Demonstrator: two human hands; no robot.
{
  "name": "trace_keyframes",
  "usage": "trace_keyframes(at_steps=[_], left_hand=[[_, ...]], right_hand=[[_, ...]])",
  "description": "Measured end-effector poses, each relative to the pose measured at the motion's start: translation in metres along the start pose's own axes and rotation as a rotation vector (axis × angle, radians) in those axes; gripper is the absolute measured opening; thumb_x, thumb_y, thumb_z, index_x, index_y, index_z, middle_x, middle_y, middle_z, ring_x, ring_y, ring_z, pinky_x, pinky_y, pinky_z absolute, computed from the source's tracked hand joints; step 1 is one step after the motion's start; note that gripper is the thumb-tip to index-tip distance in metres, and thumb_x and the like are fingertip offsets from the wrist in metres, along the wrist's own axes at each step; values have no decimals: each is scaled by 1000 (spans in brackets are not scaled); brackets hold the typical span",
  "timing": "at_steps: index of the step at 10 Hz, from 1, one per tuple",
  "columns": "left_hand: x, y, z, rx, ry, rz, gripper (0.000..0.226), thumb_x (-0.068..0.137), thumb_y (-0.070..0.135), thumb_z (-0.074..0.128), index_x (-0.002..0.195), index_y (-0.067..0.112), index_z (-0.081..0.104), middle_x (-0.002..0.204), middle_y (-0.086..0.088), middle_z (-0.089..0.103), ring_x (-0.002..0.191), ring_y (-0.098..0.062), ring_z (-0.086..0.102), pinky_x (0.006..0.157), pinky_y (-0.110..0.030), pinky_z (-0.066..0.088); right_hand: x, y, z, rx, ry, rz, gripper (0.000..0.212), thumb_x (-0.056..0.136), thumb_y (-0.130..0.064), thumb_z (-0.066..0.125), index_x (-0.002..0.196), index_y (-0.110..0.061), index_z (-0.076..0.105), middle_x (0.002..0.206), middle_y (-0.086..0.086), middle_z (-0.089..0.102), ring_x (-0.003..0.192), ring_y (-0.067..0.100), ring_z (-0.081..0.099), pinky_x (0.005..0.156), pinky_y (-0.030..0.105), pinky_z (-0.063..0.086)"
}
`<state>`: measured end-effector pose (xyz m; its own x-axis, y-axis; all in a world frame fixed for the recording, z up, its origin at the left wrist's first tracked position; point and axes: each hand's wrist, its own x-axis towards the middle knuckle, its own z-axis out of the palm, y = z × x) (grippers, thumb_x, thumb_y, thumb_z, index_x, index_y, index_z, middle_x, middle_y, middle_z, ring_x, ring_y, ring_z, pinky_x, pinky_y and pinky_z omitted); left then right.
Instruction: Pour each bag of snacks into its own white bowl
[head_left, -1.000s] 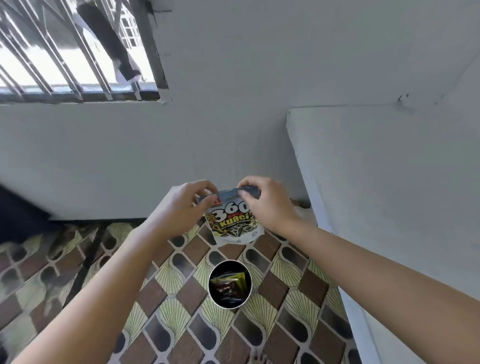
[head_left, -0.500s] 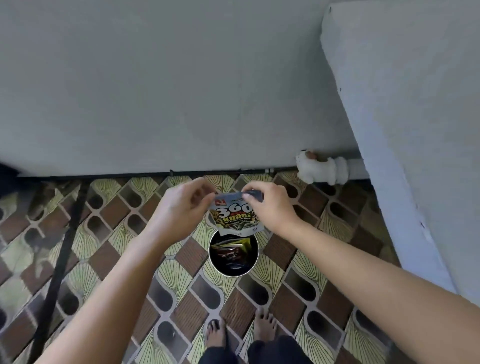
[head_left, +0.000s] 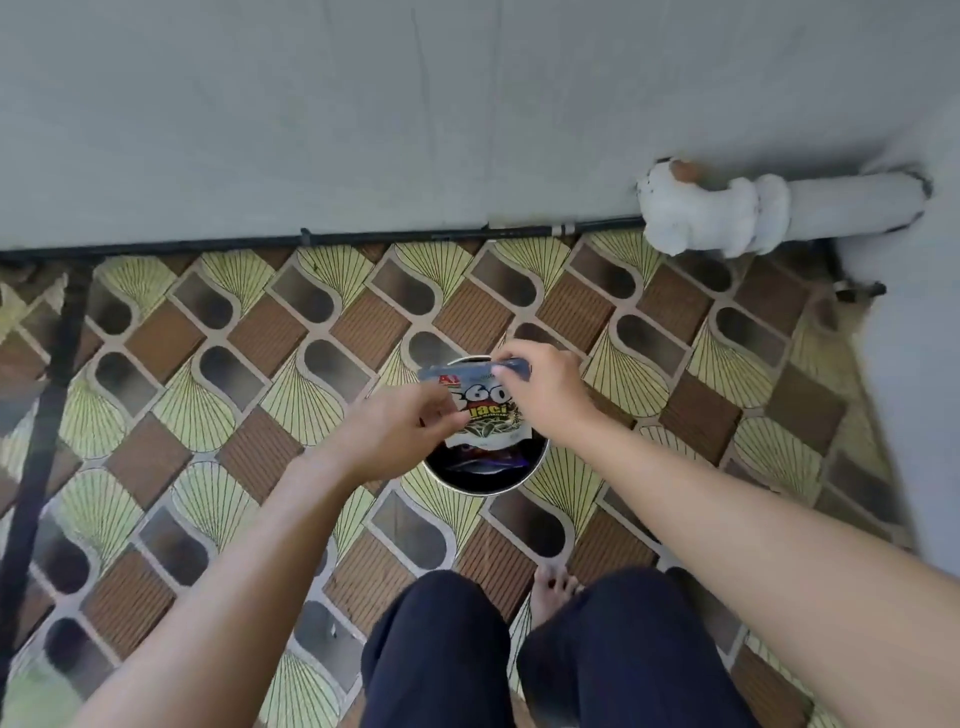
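Head view shows a small snack bag (head_left: 485, 415) printed with "360", held upright just above a round bowl (head_left: 488, 480) with a dark inside and some wrapped packets in it. The right hand (head_left: 550, 395) pinches the top right corner of the bag with closed fingers. The left hand (head_left: 395, 431) grips its left side, fingers closed on it. The bowl stands on a patterned floor (head_left: 260, 364), just in front of dark trousers (head_left: 545, 660) and one bare foot (head_left: 553, 590). Far right, a white pipe (head_left: 769, 213) runs along the grey wall (head_left: 363, 114).
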<state>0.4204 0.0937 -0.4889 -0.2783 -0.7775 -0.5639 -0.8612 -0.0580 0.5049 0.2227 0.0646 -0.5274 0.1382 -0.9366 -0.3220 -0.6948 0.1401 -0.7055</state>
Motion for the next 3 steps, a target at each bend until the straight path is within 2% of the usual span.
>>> trace_keyframes(at_steps=[1,2,3], left_hand=[[14,-25,33,-38,-51,-3,24,100,53,49,90,34,61,98,8,71,90,-12,68,83,-43,59],[20,-35,51,-53,-72,0,24,101,51,49,95,32,63,99,6,72,91,-12,69,84,-42,59],[18,-37,53,-105,-40,-21,24,101,51,49,97,32,64,96,7,72,88,-12,69,83,-42,59]], right_hand=[[4,31,29,-10,-106,48,19,97,-25,62,115,-21,70,109,2,71,104,21,63,88,33,52],[5,47,43,-81,-122,46,34,96,-25,63,130,-25,64,131,1,64,121,21,58,103,38,48],[6,49,43,-96,-64,35,26,95,-17,63,119,-24,69,125,4,64,114,22,60,98,39,51]])
